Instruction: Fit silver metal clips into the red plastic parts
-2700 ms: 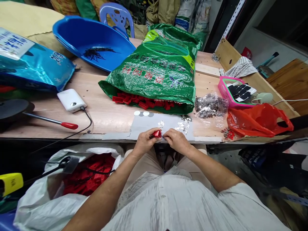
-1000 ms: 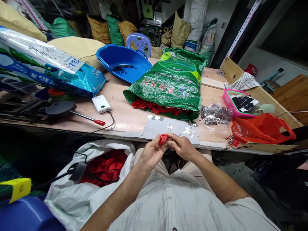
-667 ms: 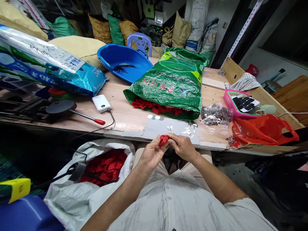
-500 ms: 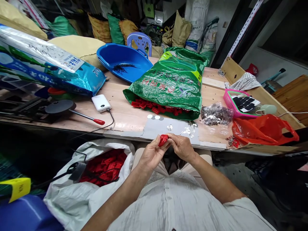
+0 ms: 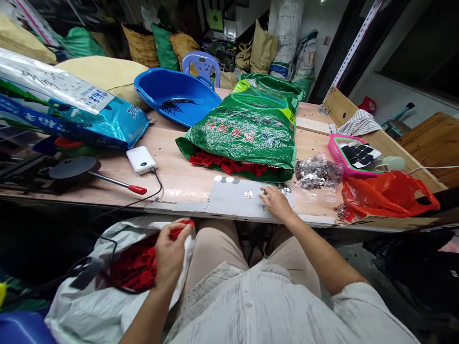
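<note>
Beside my left thigh, my left hand [image 5: 170, 251] is closed on a red plastic piece [image 5: 187, 222], part of which shows between thumb and fingers. Below and behind this hand is a white woven sack [image 5: 89, 306] holding many red plastic pieces [image 5: 134, 267]. My right hand [image 5: 278, 203] rests over a grey mat [image 5: 229, 198] at the table's front edge. Its fingers are bent and drawn together at the mat; anything between the tips is too small to make out. Small silvery metal pieces [image 5: 248, 194] lie left of the fingertips, and more are partly hidden behind the hand.
A green bag [image 5: 251, 124] spilling red pieces lies behind the mat. Leftward are a white power bank [image 5: 141, 160], a red-tipped lever [image 5: 136, 189] and a blue basin [image 5: 179, 95]. To the right are a clear bag of metal parts [image 5: 317, 172], a pink basket [image 5: 339, 155] and a red bag [image 5: 390, 193].
My hands have parted from around a red piece. The left moved down and left to the sack, with a red piece in it; the right moved up onto the grey mat.
</note>
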Tool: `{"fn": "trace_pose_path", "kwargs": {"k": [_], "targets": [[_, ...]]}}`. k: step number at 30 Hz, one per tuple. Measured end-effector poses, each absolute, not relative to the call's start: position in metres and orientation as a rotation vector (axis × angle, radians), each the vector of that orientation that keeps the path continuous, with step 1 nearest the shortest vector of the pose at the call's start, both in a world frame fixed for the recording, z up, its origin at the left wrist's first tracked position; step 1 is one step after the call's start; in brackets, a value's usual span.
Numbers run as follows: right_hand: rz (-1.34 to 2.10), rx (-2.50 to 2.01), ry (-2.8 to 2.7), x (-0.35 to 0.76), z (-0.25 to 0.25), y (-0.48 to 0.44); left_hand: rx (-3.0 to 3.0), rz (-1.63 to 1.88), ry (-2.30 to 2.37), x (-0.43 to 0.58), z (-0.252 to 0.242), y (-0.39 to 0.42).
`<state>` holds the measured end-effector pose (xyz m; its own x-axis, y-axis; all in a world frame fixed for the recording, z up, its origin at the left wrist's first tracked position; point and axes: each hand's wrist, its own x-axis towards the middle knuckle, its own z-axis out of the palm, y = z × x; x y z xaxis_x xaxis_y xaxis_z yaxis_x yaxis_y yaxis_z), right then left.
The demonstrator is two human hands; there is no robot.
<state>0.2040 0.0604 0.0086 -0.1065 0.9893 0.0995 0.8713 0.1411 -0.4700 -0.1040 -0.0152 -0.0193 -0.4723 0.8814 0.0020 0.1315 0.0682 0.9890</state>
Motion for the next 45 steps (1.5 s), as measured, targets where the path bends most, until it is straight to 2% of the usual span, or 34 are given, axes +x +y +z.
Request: {"fn": "trace_pose_path", "kwargs": {"k": [4, 7, 14, 22, 28, 32, 34, 37, 39, 42, 45], "targets": [[0.26, -1.953, -2.092, 0.206, 0.012, 0.096, 1.35, 1.358, 2.164, -0.152, -0.033, -0.032], [0.231, -2.119, -2.051, 0.197, 0.018, 0.121, 1.505, 1.379, 2.261, -0.162, -0.037, -0.036], [0.362, -2.308, -1.952, 0.177, 0.025, 0.16, 1.624, 1.383, 2.125, -0.13, -0.04, -0.023], [0.505, -2.344, -1.927, 0.188, 0.026, 0.165, 1.71, 1.406, 1.862, -0.089, -0.045, -0.009], [0.572, -2.201, -1.969, 0.205, 0.031, 0.145, 1.659, 1.43, 1.634, -0.052, -0.027, 0.004], [0.685, -2.067, -1.978, 0.208, 0.039, 0.125, 1.349, 1.402, 1.327, -0.018, -0.01, 0.017], [0.913, -1.878, -1.965, 0.206, 0.042, 0.108, 1.095, 1.358, 1.143, -0.004, -0.002, 0.021], [1.542, -1.401, -1.79, 0.197, 0.039, 0.073, 0.755, 1.222, 0.907, 0.009, 0.009, 0.02], [1.765, -1.195, -1.701, 0.191, 0.034, 0.049, 0.626, 1.109, 0.801, 0.012, 0.012, 0.016], [1.786, -1.095, -1.714, 0.192, 0.024, 0.022, 0.564, 1.026, 0.766, 0.009, 0.01, 0.007], [1.608, -1.169, -1.768, 0.209, 0.016, 0.012, 0.54, 1.014, 0.802, 0.002, 0.006, 0.0]]}}
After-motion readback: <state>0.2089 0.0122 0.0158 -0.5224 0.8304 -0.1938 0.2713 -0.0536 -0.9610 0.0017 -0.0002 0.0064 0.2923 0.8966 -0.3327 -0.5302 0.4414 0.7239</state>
